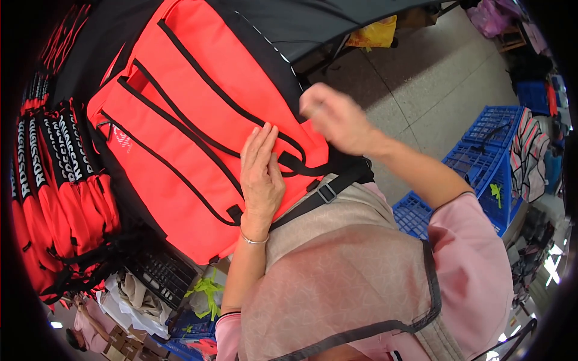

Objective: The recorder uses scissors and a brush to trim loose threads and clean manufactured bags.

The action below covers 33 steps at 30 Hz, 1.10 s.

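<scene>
A bright red backpack (198, 114) lies in front of me, its back panel and two black-edged shoulder straps (171, 108) facing up. My left hand (263, 177) rests on it between the lower ends of the straps, fingers stretched out and together. Beyond the bag's right edge, my right hand (337, 119) is raised and blurred by motion. Its fingers look bent, but I cannot make out whether they hold anything. A black strap with a buckle (327, 192) crosses the near edge by my waist.
Black fabric (259, 51) spreads under and behind the bag. Several finished-looking red bags (66, 204) are stacked at the left. Blue plastic crates (475, 162) stand on the right, by the grey floor (433, 96). Another person (93, 325) shows at the lower left.
</scene>
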Tool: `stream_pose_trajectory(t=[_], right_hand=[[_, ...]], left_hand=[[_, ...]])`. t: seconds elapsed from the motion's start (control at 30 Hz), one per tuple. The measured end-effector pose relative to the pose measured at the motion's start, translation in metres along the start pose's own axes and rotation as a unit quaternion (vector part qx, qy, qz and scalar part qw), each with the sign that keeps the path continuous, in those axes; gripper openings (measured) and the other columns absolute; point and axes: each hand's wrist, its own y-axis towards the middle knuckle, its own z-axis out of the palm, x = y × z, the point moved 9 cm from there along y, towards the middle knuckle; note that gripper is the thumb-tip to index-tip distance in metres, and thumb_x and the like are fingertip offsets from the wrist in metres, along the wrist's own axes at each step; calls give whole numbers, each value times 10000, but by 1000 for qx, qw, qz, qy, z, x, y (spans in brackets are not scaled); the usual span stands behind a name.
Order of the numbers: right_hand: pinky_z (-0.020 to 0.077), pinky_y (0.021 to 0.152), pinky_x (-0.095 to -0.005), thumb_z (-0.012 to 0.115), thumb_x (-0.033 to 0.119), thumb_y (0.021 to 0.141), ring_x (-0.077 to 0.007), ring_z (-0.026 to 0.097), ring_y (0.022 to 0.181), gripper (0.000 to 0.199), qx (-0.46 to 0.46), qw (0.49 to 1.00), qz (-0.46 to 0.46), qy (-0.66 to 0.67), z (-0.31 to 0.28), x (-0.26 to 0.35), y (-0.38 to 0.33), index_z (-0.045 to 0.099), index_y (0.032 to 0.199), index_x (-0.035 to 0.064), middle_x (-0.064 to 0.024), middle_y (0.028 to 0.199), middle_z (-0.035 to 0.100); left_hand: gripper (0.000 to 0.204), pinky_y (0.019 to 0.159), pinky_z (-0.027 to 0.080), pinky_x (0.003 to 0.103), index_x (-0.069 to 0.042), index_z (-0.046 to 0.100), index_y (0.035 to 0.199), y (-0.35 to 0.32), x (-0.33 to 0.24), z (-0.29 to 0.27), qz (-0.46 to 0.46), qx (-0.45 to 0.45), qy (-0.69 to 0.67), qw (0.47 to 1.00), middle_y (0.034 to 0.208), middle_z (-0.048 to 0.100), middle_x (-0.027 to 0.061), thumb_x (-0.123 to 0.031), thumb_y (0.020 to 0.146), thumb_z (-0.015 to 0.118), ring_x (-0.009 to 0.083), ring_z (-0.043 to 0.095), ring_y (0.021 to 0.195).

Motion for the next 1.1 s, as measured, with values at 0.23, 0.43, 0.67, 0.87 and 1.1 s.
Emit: stream_pose_trajectory(t=[0.23,0.43,0.67,0.87,1.1], right_hand=[[355,493,-210,554,262,983,-62,435,538,288,-90,958,88,258,-54,-30,-23,543,798,42,21,613,453],[417,554,-215,631,139,921,-49,533,595,135,-151,983,104,-25,-52,-30,-36,623,872,13,6,655,569],[467,619,-226,629,34,893,-74,568,671,134,-126,986,-26,-111,-45,7,-17,663,1022,14,-29,849,635],[490,641,-249,617,36,912,-92,586,686,125,-170,974,-109,-101,-42,38,34,656,1025,1,-44,872,633],[496,818,-425,662,187,888,-366,603,897,368,-174,887,-212,-371,5,63,105,576,1139,-69,-216,1021,593]], left_hand=[[292,1045,410,431,-34,682,1078,4,-10,-4,6,-4,-13,1000,1245,620,138,8,790,696,350,499,1269],[247,1030,422,430,-36,697,1047,3,-18,-14,-10,13,-29,999,1150,659,134,-2,802,695,361,519,1244],[212,920,508,370,-16,691,1046,-11,6,-140,-26,-201,97,975,1113,676,145,41,849,637,287,648,1062],[406,997,440,403,31,561,1249,-82,105,-243,-220,-313,252,889,1240,588,195,-116,885,662,342,561,1154],[707,1022,395,451,61,477,1310,-88,124,-220,-300,-263,280,873,1287,518,247,-388,829,734,401,487,1184]])
